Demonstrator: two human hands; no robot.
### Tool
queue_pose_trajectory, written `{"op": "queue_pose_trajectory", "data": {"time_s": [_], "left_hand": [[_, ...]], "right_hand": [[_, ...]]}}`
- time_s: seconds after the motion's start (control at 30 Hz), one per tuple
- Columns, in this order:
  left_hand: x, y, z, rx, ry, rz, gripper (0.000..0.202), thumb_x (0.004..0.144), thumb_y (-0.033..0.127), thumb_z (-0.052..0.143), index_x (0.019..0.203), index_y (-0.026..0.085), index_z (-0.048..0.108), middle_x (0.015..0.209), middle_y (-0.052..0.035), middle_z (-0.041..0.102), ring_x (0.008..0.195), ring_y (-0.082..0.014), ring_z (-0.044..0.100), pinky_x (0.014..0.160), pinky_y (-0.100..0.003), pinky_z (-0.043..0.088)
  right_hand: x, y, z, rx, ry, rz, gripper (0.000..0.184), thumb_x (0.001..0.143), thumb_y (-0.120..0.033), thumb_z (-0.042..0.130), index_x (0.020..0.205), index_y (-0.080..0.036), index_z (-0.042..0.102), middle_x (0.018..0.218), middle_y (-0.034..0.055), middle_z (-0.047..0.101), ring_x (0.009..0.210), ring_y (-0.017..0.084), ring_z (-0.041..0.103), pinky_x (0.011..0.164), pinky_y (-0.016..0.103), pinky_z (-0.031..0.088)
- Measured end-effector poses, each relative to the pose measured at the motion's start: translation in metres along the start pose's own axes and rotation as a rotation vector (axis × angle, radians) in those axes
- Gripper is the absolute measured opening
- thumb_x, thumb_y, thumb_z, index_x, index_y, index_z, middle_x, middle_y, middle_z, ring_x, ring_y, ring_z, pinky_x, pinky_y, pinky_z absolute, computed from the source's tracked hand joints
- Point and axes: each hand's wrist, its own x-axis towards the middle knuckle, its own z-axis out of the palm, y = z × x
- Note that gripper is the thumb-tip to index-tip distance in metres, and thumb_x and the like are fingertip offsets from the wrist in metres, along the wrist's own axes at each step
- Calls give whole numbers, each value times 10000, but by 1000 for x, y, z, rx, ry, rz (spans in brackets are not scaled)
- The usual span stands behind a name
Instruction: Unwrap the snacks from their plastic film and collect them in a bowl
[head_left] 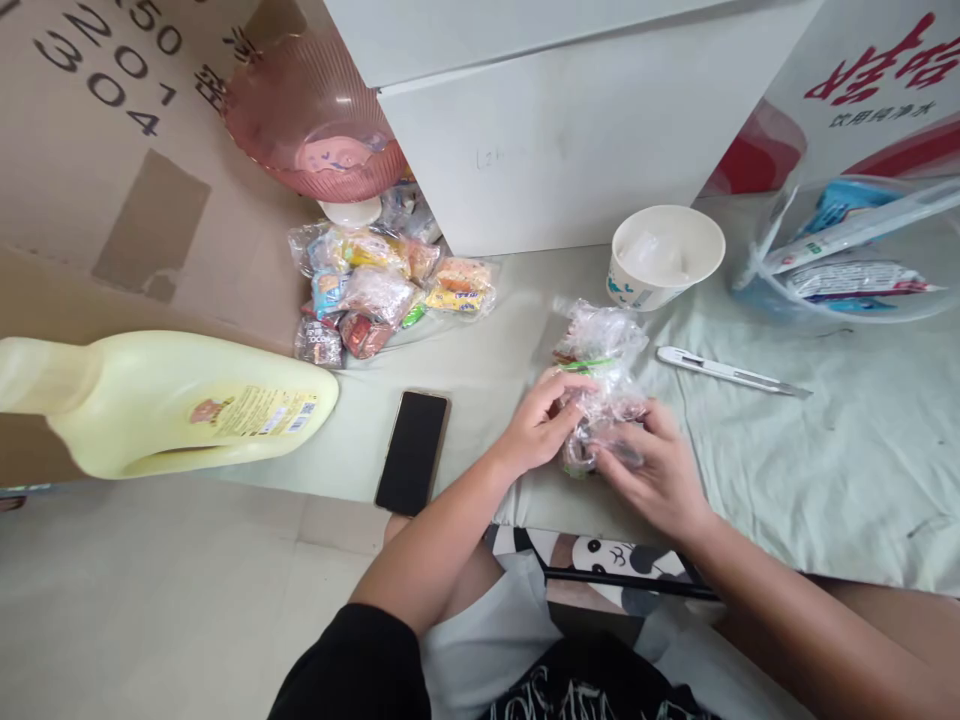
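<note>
A crinkled clear plastic bag (600, 345) with green and reddish-brown printing lies on the pale green cloth in front of me. My left hand (544, 415) grips its left side with curled fingers. On its right side, my right hand (649, 465) has fingers and thumb closed on the plastic, slightly blurred. What the bag contains cannot be made out. Just beyond it stands a white paper cup (667, 250) with some clear plastic inside. To the right of the bag lies a white utility knife (731, 372) with its blade out.
A black phone (412, 452) lies left of my hands. Wrapped snacks (375, 295) are heaped beneath a pink ribbed bowl (315, 120). A yellow jug (187, 405) lies at the left. White boxes (547, 140) stand behind; a clear tub (847, 310) holds packets at the right.
</note>
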Motion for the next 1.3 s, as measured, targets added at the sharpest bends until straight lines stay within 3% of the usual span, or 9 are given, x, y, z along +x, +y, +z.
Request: {"op": "queue_pose_trajectory", "data": {"time_s": [0.1,0.2,0.33,0.53,0.63,0.8,0.93,1.1,1.3], "left_hand": [[-2,0,-2,56,-127,119,358,980,510,504,990,224,721,1098,-100,639,1115,-267,588,1023,-425,471],[-4,-1,-2,69,-235,107,492,816,641,702,1077,223,718,1277,-134,580,1293,-341,534,1100,-480,456],[-5,-3,2,206,-282,70,582,691,443,875,1199,251,667,1329,-130,537,1327,-344,522,1126,-497,454],[-4,-4,2,190,-212,19,290,809,369,787,1061,249,708,1176,-90,586,1036,-252,623,869,-387,558],[-5,-10,3,118,-193,30,332,803,369,795,1086,247,672,1138,-75,603,913,-202,616,791,-332,538],[-6,-18,5,37,-63,137,514,844,397,767,1312,302,579,1169,-63,638,925,-181,639,825,-323,531],[-4,-8,-2,215,63,144,153,865,361,744,980,262,756,1041,-68,681,950,-208,642,870,-362,526],[-1,2,-16,227,262,90,132,840,371,749,846,240,765,848,-40,683,833,-192,606,798,-330,514],[2,6,-22,164,238,19,173,870,363,674,895,229,782,901,-55,673,812,-179,580,725,-297,482]], "right_hand": [[3,-2,1,15,79,159,132,904,-332,667,813,-237,679,895,58,583,824,214,603,708,368,538],[6,-1,-1,61,77,336,201,866,-350,692,759,-226,576,773,10,533,692,168,540,598,306,476],[7,6,-4,135,23,488,277,870,-387,681,776,-236,469,695,-36,488,610,135,484,559,281,430],[18,16,-22,10,136,31,369,842,-326,724,1167,-252,567,1216,115,618,1139,282,618,863,435,557],[22,17,-26,-43,46,-150,191,907,-217,645,1092,-264,632,1147,81,709,1132,262,664,960,458,553],[13,7,-17,-259,-9,-242,239,929,-210,613,1161,-219,672,1288,128,718,1297,333,609,987,506,531],[14,11,-27,-321,-73,-268,275,948,-251,577,1189,-235,706,1327,111,710,1328,340,587,982,503,518],[31,48,-71,-593,154,128,294,915,-279,570,1144,-203,739,1195,154,733,1111,339,657,985,522,478],[33,76,-87,-703,-49,358,271,865,-345,575,1011,-202,754,1010,141,734,906,327,644,791,475,489]]}}
